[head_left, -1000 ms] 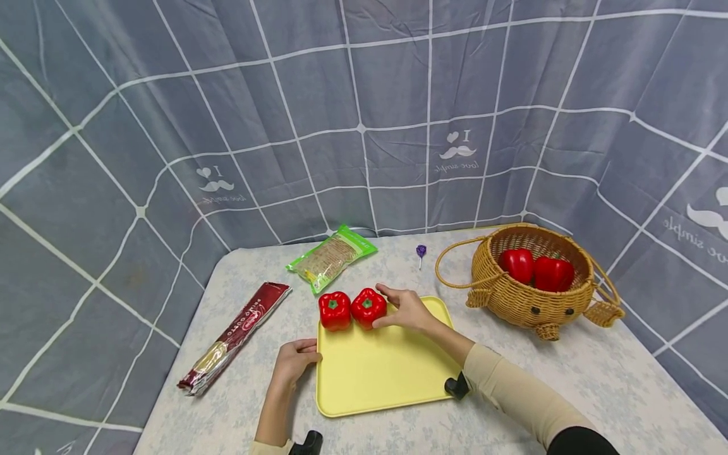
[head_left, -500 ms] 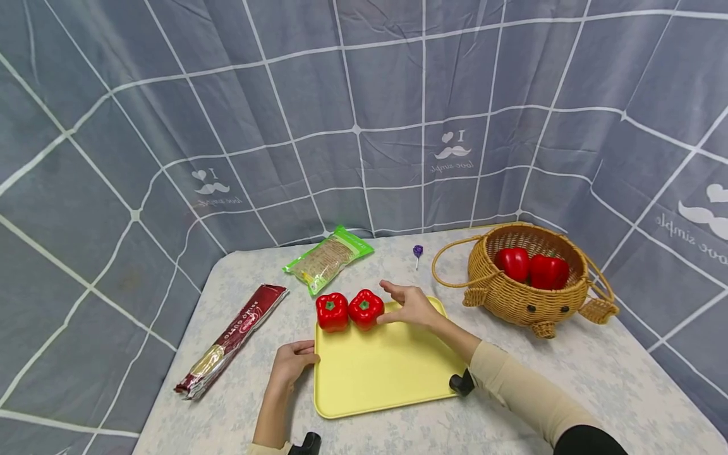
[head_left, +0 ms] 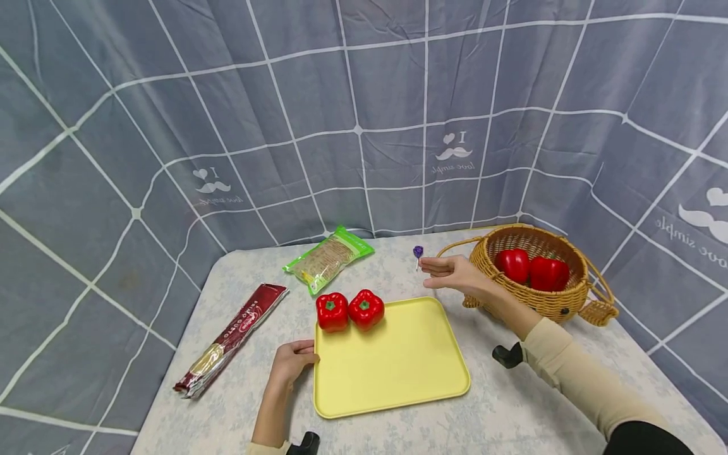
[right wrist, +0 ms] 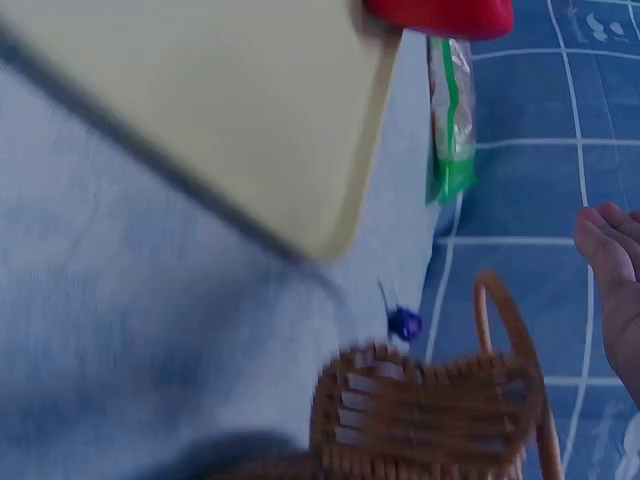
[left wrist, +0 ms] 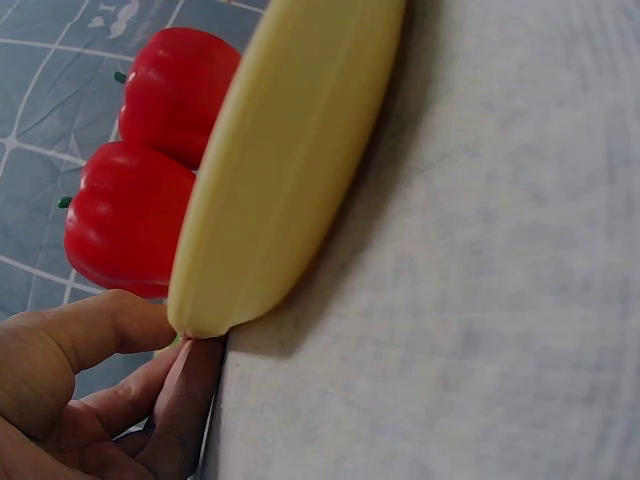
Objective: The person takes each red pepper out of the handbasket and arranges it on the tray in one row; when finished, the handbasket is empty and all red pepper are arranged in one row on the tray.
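Two red bell peppers (head_left: 366, 309) stand side by side at the far left corner of a yellow tray (head_left: 409, 366). My left hand (head_left: 292, 361) is at the tray's left edge. In the left wrist view its thumb and fingers (left wrist: 110, 330) pinch the rim. My right hand (head_left: 457, 276) hovers in the air with nothing in it, fingers extended, between the tray and a wicker basket (head_left: 526, 300). Part of the basket's near side is hidden behind this arm. Inside the basket lie two more red bell peppers (head_left: 513, 264). The right wrist view shows the hand (right wrist: 615, 290) at its right edge.
A purple-wrapped lollipop (head_left: 418, 251) lies just beyond the right hand. A green-edged clear food packet (head_left: 330, 258) sits behind the tray, and a long dark-red packet (head_left: 230, 341) at the left. A grey grid curtain (head_left: 318, 126) hangs around the table.
My right hand has left the pepper on the tray and moved right, toward the basket. My left hand stays at the tray's edge, and both peppers on the tray stay put.
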`<action>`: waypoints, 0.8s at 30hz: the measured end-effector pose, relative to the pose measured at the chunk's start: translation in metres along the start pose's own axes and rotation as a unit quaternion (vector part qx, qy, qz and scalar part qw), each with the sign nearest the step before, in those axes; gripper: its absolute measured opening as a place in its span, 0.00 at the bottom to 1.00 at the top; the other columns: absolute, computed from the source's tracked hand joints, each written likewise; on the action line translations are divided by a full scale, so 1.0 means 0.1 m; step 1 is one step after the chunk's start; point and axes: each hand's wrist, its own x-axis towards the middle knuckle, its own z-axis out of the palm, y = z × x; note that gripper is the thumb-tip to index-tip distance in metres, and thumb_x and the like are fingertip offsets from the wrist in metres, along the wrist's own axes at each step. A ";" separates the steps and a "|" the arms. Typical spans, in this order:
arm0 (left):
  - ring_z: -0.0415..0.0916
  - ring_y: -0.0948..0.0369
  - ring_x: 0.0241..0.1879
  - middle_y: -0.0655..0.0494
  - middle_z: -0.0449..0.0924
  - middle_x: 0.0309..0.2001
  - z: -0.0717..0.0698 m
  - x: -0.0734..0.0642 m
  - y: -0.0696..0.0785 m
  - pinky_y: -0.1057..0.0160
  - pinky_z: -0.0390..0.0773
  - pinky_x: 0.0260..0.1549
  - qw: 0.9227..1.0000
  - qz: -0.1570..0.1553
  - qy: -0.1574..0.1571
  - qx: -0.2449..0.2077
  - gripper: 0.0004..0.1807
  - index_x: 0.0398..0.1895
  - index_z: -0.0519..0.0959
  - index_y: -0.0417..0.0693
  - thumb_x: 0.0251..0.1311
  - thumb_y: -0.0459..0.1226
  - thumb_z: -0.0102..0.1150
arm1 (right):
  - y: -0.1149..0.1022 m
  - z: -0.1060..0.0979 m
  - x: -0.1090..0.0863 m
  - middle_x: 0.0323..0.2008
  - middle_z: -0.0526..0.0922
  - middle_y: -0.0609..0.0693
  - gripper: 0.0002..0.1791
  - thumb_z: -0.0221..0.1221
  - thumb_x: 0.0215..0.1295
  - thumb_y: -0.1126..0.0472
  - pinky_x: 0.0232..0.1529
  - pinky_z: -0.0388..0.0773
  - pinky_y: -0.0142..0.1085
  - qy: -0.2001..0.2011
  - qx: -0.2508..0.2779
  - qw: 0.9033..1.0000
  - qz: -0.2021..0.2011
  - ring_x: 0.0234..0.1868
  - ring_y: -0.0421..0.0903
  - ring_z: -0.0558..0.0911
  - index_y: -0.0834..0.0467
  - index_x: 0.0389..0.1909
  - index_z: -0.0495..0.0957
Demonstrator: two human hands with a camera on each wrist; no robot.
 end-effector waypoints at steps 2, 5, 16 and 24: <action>0.78 0.62 0.33 0.44 0.84 0.37 0.00 0.00 -0.01 0.68 0.80 0.32 1.000 0.001 -0.001 0.000 0.21 0.50 0.79 0.28 0.50 0.26 0.64 | -0.03 -0.12 -0.06 0.69 0.66 0.64 0.41 0.65 0.61 0.56 0.61 0.74 0.35 0.004 -0.011 1.000 0.004 0.71 0.58 0.65 0.66 0.71 0.60; 0.78 0.62 0.33 0.44 0.84 0.37 0.00 -0.01 -0.02 0.68 0.80 0.32 1.000 0.004 -0.003 -0.001 0.21 0.50 0.79 0.28 0.49 0.26 0.64 | -0.08 -0.32 -0.15 0.68 0.68 0.62 0.39 0.65 0.62 0.55 0.60 0.73 0.30 0.028 -0.031 0.999 0.009 0.70 0.55 0.67 0.64 0.70 0.62; 0.78 0.63 0.32 0.43 0.84 0.38 -0.01 0.00 -0.01 0.67 0.80 0.33 1.000 0.006 -0.005 -0.003 0.21 0.50 0.79 0.28 0.49 0.26 0.65 | -0.14 -0.98 -0.50 0.71 0.67 0.54 0.40 0.59 0.64 0.40 0.68 0.66 0.53 0.117 -0.136 0.980 0.081 0.69 0.51 0.69 0.53 0.72 0.62; 0.78 0.64 0.32 0.44 0.84 0.37 -0.01 0.00 0.00 0.68 0.80 0.32 1.000 0.006 -0.002 -0.008 0.21 0.49 0.79 0.27 0.49 0.25 0.64 | -0.05 -1.17 -0.60 0.73 0.61 0.62 0.46 0.55 0.65 0.36 0.67 0.64 0.56 0.151 -0.123 0.971 0.139 0.71 0.62 0.63 0.59 0.75 0.55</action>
